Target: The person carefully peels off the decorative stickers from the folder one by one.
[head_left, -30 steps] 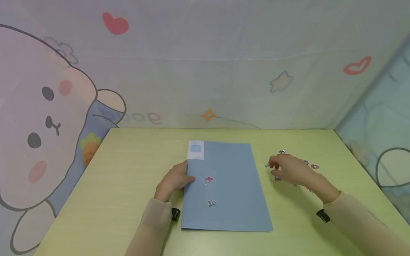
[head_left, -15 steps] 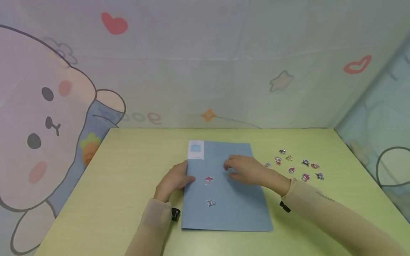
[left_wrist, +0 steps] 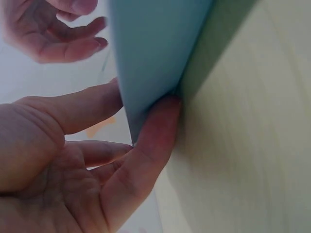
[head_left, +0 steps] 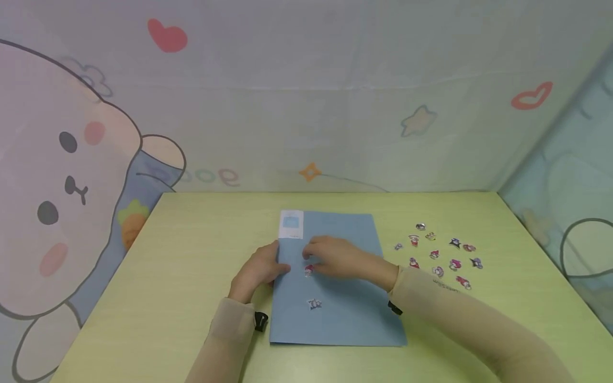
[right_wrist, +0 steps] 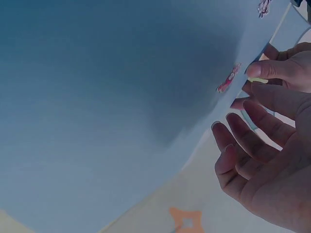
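A blue folder (head_left: 354,314) lies on the table with a white label (head_left: 291,229) at its upper left. On its face are a pink-hooded character sticker (head_left: 308,271) and a grey-blue sticker (head_left: 314,304) below. My left hand (head_left: 258,267) grips the folder's left edge, thumb on top; the left wrist view shows fingers (left_wrist: 150,131) beneath the slightly raised edge. My right hand (head_left: 337,258) hovers over the folder beside the pink sticker, fingers loosely bent, thumb and forefinger apart. In the right wrist view no item shows among the right fingers (right_wrist: 250,141).
Several small character stickers (head_left: 434,254) lie scattered on the pale yellow table (head_left: 191,255), right of the folder. A printed cloth backdrop (head_left: 287,122) rises behind the table's far edge, and another cloth panel (head_left: 579,175) stands at the right.
My right hand has moved left from over the loose stickers, across the folder to the pink sticker. The left hand keeps its grip on the edge.
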A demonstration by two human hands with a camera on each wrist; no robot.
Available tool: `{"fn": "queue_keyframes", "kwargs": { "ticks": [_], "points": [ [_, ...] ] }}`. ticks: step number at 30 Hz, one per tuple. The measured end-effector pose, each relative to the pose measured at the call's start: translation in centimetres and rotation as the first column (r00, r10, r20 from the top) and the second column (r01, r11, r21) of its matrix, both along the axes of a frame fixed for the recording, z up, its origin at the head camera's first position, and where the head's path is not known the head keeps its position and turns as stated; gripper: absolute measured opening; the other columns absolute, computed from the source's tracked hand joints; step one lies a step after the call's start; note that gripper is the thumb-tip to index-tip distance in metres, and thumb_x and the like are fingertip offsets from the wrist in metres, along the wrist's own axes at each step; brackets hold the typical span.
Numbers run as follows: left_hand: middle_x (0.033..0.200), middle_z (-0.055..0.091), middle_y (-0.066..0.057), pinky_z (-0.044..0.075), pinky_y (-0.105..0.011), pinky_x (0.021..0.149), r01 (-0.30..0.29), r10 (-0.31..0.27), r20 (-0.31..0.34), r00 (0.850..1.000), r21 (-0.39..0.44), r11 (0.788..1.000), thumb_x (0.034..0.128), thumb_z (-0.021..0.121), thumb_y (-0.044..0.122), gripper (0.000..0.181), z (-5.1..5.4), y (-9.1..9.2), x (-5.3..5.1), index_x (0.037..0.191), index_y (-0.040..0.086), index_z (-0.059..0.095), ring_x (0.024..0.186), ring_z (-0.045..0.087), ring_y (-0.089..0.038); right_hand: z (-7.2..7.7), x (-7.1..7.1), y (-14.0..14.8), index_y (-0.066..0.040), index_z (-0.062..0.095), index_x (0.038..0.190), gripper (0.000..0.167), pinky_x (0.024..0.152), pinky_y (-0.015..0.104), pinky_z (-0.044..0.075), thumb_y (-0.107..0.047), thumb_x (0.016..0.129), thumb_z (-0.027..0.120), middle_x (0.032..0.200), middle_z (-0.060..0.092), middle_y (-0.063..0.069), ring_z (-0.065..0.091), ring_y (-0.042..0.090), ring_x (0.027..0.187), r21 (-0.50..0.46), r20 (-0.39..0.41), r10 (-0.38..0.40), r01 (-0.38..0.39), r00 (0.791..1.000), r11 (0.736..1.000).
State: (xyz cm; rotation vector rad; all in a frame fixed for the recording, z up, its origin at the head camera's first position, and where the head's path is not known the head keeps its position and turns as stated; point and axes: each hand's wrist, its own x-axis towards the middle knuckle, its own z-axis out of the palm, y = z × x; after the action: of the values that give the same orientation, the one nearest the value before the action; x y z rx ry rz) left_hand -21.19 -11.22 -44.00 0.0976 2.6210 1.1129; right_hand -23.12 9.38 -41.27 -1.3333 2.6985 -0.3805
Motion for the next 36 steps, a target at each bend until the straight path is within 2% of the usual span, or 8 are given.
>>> {"fn": "queue_keyframes", "kwargs": {
  "ticks": [8, 12, 19, 26, 36],
  "points": [
    [0.111, 0.061, -0.026, 0.053, -0.034, 0.057, 0.024, -0.024, -0.024, 0.999, -0.010, 1.000, 0.0916, 0.067, 0.007, 0.054, 0.0, -0.1, -0.1, 0.136, -0.008, 0.042, 0.066, 0.064, -0.024, -0.8, -0.1, -1.4, -0.005, 0.069, 0.105, 0.018, 0.079, 0.033, 0.051, -0.007, 0.087, 0.070, 0.099, 0.064, 0.005, 0.059, 0.018, 0.089, 0.037, -0.015, 0.031, -0.031, 0.999, 0.999],
    [0.109, 0.062, -0.025, 0.053, -0.034, 0.056, 0.023, -0.023, -0.024, 0.999, -0.005, 1.000, 0.0917, 0.067, 0.007, 0.052, -0.1, -0.1, -0.1, 0.136, -0.007, 0.043, 0.066, 0.064, -0.024, -0.9, 0.0, -1.8, -0.004, 0.068, 0.102, 0.016, 0.077, 0.033, 0.051, -0.004, 0.086, 0.069, 0.095, 0.064, 0.006, 0.059, 0.018, 0.085, 0.038, -0.001, 0.014, -0.014, 1.000, 0.999],
    [0.109, 0.061, -0.025, 0.054, -0.034, 0.056, 0.014, -0.014, -0.014, 1.000, 0.002, 1.000, 0.0916, 0.067, 0.007, 0.051, -0.1, -0.1, -0.1, 0.135, -0.007, 0.043, 0.069, 0.064, -0.025, -0.9, 0.3, -2.0, -0.006, 0.068, 0.096, 0.008, 0.071, 0.030, 0.049, -0.005, 0.088, 0.068, 0.086, 0.061, 0.000, 0.052, 0.013, 0.075, 0.042, 0.019, -0.017, 0.016, 1.000, 0.999],
    [0.110, 0.061, -0.025, 0.054, -0.035, 0.055, 0.010, -0.010, -0.010, 1.000, 0.006, 1.000, 0.0915, 0.067, 0.007, 0.053, -0.1, -0.1, -0.1, 0.136, -0.007, 0.043, 0.070, 0.064, -0.025, -1.2, 0.3, -2.0, -0.005, 0.068, 0.097, 0.008, 0.073, 0.032, 0.051, -0.004, 0.089, 0.067, 0.088, 0.062, 0.002, 0.055, 0.015, 0.078, 0.027, 0.024, -0.029, 0.028, 0.999, 0.999],
    [0.115, 0.060, -0.028, 0.054, -0.034, 0.057, 0.007, -0.007, -0.020, 1.000, 0.005, 1.000, 0.0911, 0.068, 0.007, 0.056, 0.0, -0.1, 0.1, 0.138, -0.008, 0.041, 0.071, 0.064, -0.025, -1.5, 0.1, -1.2, -0.010, 0.068, 0.091, 0.006, 0.071, 0.029, 0.051, -0.013, 0.088, 0.072, 0.084, 0.060, -0.002, 0.057, 0.013, 0.078, 0.036, 0.020, -0.064, 0.063, 0.998, 0.997]
  ]
}}
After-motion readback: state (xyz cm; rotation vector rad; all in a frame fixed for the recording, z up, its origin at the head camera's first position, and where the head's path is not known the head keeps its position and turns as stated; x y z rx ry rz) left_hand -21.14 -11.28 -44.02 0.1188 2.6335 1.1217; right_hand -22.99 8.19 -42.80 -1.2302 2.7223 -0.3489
